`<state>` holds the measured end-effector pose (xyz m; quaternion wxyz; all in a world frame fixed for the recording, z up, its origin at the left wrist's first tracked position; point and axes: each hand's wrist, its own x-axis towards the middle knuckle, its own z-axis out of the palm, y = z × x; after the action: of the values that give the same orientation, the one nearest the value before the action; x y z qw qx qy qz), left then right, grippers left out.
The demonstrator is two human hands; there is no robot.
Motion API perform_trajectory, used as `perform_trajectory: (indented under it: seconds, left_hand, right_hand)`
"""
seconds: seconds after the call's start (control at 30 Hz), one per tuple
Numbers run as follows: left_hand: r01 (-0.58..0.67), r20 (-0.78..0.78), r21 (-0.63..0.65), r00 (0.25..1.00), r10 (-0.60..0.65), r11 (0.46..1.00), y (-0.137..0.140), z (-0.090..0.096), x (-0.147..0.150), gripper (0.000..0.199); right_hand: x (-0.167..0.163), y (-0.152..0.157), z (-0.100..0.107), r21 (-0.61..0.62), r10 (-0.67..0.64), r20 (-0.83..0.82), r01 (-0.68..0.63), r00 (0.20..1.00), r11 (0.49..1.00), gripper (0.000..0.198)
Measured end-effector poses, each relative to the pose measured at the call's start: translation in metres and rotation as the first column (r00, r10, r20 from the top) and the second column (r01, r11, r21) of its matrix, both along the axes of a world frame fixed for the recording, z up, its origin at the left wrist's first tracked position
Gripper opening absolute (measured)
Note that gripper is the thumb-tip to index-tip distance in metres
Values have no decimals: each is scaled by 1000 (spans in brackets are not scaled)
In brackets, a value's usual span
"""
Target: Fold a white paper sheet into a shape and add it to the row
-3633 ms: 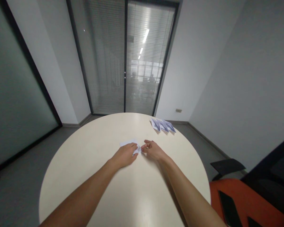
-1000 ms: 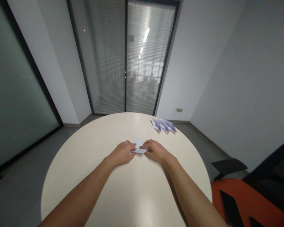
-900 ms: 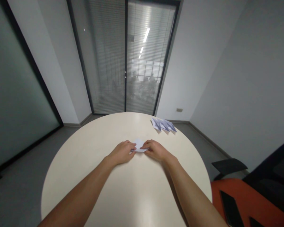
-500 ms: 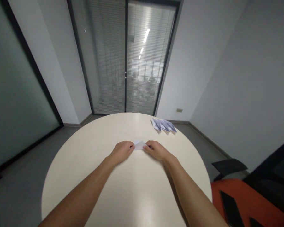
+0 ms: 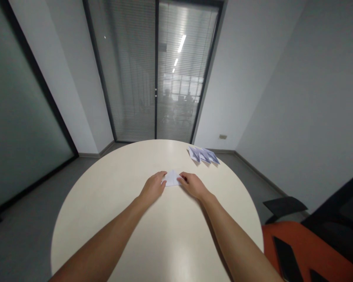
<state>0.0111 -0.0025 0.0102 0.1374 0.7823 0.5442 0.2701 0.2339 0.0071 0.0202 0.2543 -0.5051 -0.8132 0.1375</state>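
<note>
A small white folded paper [image 5: 172, 178], pointed at the far side with a straight near edge, lies low over the middle of the table between both hands. My left hand [image 5: 153, 185] has its thumb and fingertips at the paper's left side, loosely around that edge with a gap between them. On the right side, my right hand [image 5: 194, 185] grips the paper's edge between thumb and curled fingers. Its underside is hidden, as are the fingertips beneath it.
Several folded white papers [image 5: 204, 155] overlap in a row near the round table's [image 5: 111, 219] far right rim. An orange chair [image 5: 294, 246] with a black armrest stands at the right. Beyond the table is a glass partition [image 5: 135, 78] with blinds.
The paper shows more of its face, with its point further from me and a centre line visible. The left fingers have spread from their pinch; the right fingers have shifted slightly away from me.
</note>
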Motion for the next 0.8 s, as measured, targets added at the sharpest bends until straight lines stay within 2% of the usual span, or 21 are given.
perform_trajectory:
  seconds: [0.1, 0.27, 0.47, 0.57, 0.67, 0.73, 0.8]
  left_hand:
    - [24, -43, 34, 999, -22, 999, -1, -5, 0, 51]
    - [25, -189, 55, 982, -14, 998, -4, -4, 3, 52]
    - [50, -304, 31, 952, -38, 998, -6, 0, 5, 46]
    - [72, -333, 45, 941, -53, 996, -5, -2, 4, 45]
    - [79, -342, 55, 938, -56, 995, -3, -4, 4, 44]
    - [86, -344, 61, 937, -60, 994, -3, -4, 4, 44]
    - [92, -343, 64, 937, -64, 994, -2, -4, 4, 44]
  right_hand:
    - [-5, -2, 3, 21, -42, 69, 41, 997, 999, 27]
    - [-9, -3, 5, 48, -114, 144, 108, 983, 993, 29]
    - [-13, -4, 4, 81, -135, 142, 124, 981, 989, 35]
    - [-15, -4, 5, 138, -102, 173, 78, 980, 987, 36]
    - [-17, -7, 5, 171, 3, 202, -38, 979, 984, 41]
    - [-20, -10, 5, 146, 86, 216, -120, 973, 982, 47]
    - [-23, -13, 4, 61, 141, 241, -159, 960, 985, 52]
